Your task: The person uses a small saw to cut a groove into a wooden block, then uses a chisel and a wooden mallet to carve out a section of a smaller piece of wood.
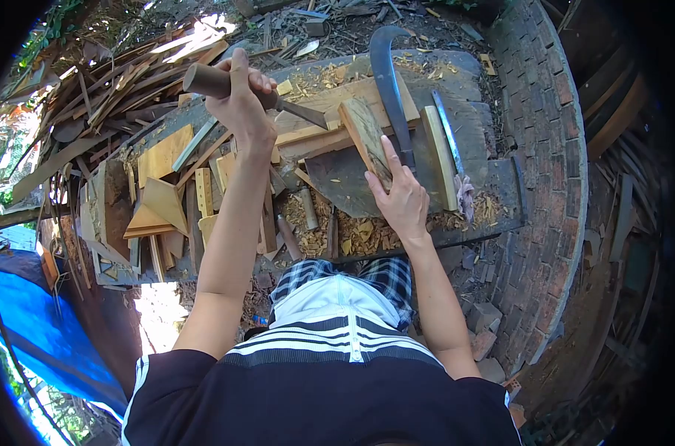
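Observation:
My left hand (242,110) is closed around the round wooden handle of a chisel (304,114), whose flat metal blade points right toward a wood block. My right hand (406,195) grips the near end of that wood block (363,132), which is pale on one side with darker grain on the face. It is held tilted over the workbench (467,82). Just beyond my right fingers lies a billhook (386,78) with a hooked dark blade. Under the chisel tip runs a long pale board (330,102).
Wood offcuts (159,204) crowd the bench's left side. Loose tool handles (308,208) lie among wood shavings (363,236) near my lap. To the right are a narrow blue-grey metal strip (445,126), a crumpled cloth (465,197) and a curved brick wall (542,178). Scrap strips (107,111) pile up behind.

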Demonstrator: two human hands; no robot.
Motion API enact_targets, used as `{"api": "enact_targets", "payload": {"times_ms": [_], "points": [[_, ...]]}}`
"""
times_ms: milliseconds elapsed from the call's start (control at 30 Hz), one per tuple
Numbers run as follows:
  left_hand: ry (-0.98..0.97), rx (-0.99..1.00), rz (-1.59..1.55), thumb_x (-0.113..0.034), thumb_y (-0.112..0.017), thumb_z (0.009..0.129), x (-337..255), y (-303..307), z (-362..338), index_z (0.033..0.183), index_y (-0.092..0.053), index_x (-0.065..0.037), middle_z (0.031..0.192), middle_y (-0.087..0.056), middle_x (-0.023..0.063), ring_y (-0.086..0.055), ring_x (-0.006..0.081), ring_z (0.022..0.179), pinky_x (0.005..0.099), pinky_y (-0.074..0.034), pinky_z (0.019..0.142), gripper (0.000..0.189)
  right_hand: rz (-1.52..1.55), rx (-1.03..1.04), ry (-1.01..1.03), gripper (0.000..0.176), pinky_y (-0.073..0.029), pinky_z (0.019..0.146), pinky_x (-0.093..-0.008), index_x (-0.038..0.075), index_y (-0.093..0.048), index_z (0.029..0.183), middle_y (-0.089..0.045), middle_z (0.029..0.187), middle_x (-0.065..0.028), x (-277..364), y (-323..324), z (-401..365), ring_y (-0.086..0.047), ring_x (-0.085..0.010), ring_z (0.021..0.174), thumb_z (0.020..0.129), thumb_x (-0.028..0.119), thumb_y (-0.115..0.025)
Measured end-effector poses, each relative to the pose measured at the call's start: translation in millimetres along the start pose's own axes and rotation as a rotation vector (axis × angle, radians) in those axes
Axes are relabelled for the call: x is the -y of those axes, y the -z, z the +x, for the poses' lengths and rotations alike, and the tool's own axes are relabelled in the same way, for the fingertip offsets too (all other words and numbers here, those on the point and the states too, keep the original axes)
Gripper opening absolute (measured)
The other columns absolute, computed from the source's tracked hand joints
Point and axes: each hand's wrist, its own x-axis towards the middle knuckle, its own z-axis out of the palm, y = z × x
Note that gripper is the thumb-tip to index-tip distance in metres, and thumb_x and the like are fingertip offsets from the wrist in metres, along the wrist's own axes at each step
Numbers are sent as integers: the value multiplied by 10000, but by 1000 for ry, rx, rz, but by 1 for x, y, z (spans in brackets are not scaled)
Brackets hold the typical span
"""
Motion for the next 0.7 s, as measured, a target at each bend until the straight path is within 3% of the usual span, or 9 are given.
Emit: {"api": "enact_targets", "payload": {"times_ms": [400,633,700], "points": [[-20,67,59,-130,-644,926,2,-9,-7,956,-516,0,593,-467,23,-468,115,505,297,-446,520,185,14,-3,-1,688,-544,614,-493,342,-359,1471,-602,766,-119,2,1,0,-658,-380,672,857,376,-668],[-132,157,288,-79,-660,903,7,-25,-26,916,-537,-9,631,-549,33,-535,103,529,256,-448,493,142,124,71,-50,669,-539,739,-472,276,-374,1470,-674,985,-195,3,7,4,-668,-415,849,875,339,-675],[-318,152,486,-105,-688,890,25,-27,-23,863,-563,-29,654,-579,22,-557,84,555,233,-445,499,149,208,80,-47,667,-542,781,-460,249,-373,1474,-680,1056,-206,1,14,11,-676,-407,903,884,340,-669]]}}
